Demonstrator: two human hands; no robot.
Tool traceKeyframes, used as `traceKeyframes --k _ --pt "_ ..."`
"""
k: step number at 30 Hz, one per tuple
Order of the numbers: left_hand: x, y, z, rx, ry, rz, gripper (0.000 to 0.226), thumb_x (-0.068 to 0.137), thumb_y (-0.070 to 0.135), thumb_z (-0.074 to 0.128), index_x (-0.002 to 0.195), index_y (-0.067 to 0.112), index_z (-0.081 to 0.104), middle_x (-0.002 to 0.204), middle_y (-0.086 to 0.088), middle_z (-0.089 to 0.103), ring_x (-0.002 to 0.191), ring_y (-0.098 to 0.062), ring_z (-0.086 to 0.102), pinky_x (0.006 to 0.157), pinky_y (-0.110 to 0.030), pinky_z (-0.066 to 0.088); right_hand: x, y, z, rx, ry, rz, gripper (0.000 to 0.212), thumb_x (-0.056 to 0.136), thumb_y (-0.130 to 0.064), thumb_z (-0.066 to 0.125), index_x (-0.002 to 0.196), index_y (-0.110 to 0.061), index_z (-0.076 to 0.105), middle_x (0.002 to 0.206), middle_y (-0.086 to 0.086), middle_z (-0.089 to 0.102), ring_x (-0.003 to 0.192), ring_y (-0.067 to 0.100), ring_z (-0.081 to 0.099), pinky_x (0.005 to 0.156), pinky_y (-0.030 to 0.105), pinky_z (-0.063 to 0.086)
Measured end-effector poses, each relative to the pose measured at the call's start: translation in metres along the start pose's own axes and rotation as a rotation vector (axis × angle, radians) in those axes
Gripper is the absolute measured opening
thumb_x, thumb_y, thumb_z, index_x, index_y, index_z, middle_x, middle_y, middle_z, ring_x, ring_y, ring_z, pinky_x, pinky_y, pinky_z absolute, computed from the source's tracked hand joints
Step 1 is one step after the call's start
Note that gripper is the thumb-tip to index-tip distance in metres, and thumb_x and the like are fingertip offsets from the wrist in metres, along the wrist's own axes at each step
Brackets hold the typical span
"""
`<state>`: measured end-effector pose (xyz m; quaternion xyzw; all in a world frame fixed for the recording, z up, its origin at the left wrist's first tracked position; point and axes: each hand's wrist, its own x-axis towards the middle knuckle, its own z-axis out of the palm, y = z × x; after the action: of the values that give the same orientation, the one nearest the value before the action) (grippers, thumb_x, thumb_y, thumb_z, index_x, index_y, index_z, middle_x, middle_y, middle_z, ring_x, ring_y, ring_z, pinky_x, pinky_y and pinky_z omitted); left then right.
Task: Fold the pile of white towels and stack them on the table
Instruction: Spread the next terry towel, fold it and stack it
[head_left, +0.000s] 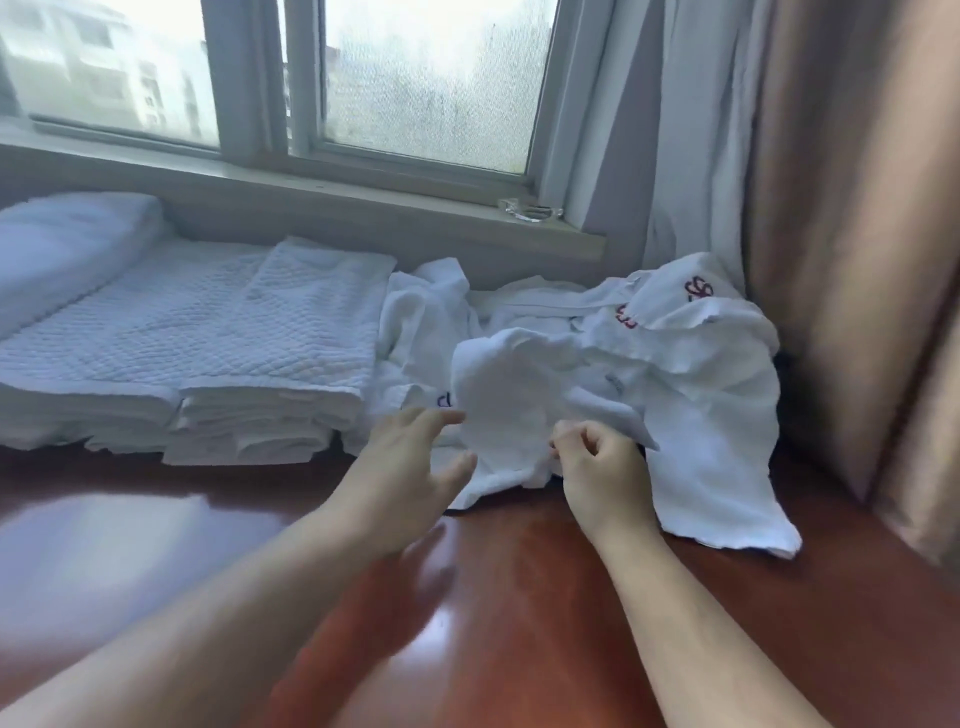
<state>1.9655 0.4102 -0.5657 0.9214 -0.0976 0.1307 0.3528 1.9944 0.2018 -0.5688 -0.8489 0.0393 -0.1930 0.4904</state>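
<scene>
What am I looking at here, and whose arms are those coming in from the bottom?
No machine here: a person wears a camera on the head, so the single picture looks forward and down along their own bare arms. On the reddish wooden table lies a loose pile of white towels, some with red embroidery. Further left sits a stack of folded towels below the window. The right hand has its fingers curled, pinching the edge of one crumpled towel. The left hand is open, reaching toward that same towel, apparently just short of it.
</scene>
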Motion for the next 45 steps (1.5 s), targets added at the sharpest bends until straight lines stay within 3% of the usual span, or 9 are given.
traceKeyframes --k 9,12,16,21,30,33,35,41,45 --pt "0.041 -0.031 0.037 0.033 0.121 -0.141 0.071 0.089 0.059 0.046 0.153 0.051 0.016 0.165 0.011 -0.009 0.152 -0.015 -0.006 0.124 -0.042 0.009 0.046 0.018 0.061 0.272 0.001 0.013 0.047 0.089 -0.050 0.041 0.072 -0.016 0.068 0.073 0.002 0.071 0.073 0.017 0.067 0.069 0.036 0.054" --pt "0.044 -0.035 0.038 0.089 0.201 -0.225 0.056 0.096 0.053 0.046 0.148 0.042 0.028 0.166 0.003 -0.001 0.153 -0.019 0.000 0.125 -0.048 0.010 0.046 0.018 0.046 0.485 -0.178 0.024 0.061 0.094 -0.057 0.041 0.076 -0.010 0.074 0.062 0.012 0.069 0.039 0.016 0.051 0.039 0.024 0.040" --pt "0.047 -0.039 0.036 -0.029 0.327 -0.236 0.061 0.097 0.029 0.052 0.153 0.021 0.027 0.159 -0.007 0.029 0.147 -0.022 0.022 0.120 -0.030 0.015 0.035 0.004 0.051 0.491 -0.442 0.023 0.063 0.098 -0.060 0.036 0.089 -0.015 0.078 0.081 0.015 0.076 0.049 0.021 0.063 0.039 0.022 0.038" --pt "0.048 -0.050 0.027 0.068 0.277 -0.220 0.083 0.096 0.014 0.056 0.160 0.013 0.004 0.168 -0.009 0.007 0.154 -0.022 0.004 0.120 -0.031 0.010 0.025 -0.001 0.063 0.379 -0.340 0.035 0.051 0.109 -0.037 0.037 0.090 -0.003 0.071 0.080 0.015 0.075 0.063 0.020 0.068 0.053 0.023 0.052" --pt "0.035 -0.048 0.002 -0.220 0.190 -0.255 0.049 0.095 0.019 0.045 0.144 0.021 0.052 0.148 0.002 0.054 0.141 -0.015 0.042 0.108 -0.022 0.028 0.029 -0.002 0.069 0.080 -0.358 -0.045 0.057 0.096 -0.061 0.031 0.107 -0.027 0.075 0.107 -0.010 0.073 0.108 -0.007 0.060 0.101 0.027 0.044" --pt "0.020 -0.042 -0.004 -0.378 0.081 -0.206 0.030 0.080 0.028 0.045 0.091 0.015 0.069 0.092 0.019 0.069 0.099 0.002 0.059 0.089 -0.011 0.041 0.031 0.003 0.070 0.089 -0.493 -0.011 0.078 0.087 -0.078 0.026 0.141 -0.032 0.058 0.144 -0.013 0.057 0.138 0.004 0.044 0.120 0.037 0.031" --pt "0.005 -0.035 -0.006 -0.443 -0.048 -0.148 0.026 0.069 0.031 0.043 0.070 0.005 0.048 0.065 0.000 0.044 0.070 -0.016 0.050 0.074 -0.029 0.040 0.033 0.005 0.070 0.066 -0.497 -0.008 0.083 0.087 -0.082 0.023 0.147 -0.032 0.051 0.150 -0.013 0.051 0.143 0.005 0.039 0.123 0.039 0.026" --pt "-0.008 -0.048 -0.026 -0.683 -0.340 -0.252 0.042 0.067 0.028 0.053 0.101 0.017 0.075 0.067 -0.011 0.052 0.059 -0.032 0.037 0.053 -0.039 0.029 0.034 0.007 0.067 0.089 -0.442 -0.024 0.068 0.099 -0.072 0.023 0.125 -0.029 0.069 0.123 -0.017 0.068 0.122 -0.005 0.054 0.108 0.024 0.033" --pt "0.012 -0.046 -0.012 -0.593 -0.015 -0.343 0.036 0.093 0.040 0.041 0.091 0.032 0.076 0.100 0.000 0.074 0.087 -0.013 0.065 0.089 -0.032 0.051 0.029 0.005 0.068 0.229 -0.232 -0.123 0.061 0.101 -0.053 0.032 0.100 -0.011 0.076 0.093 0.002 0.077 0.094 0.008 0.070 0.089 0.026 0.054"
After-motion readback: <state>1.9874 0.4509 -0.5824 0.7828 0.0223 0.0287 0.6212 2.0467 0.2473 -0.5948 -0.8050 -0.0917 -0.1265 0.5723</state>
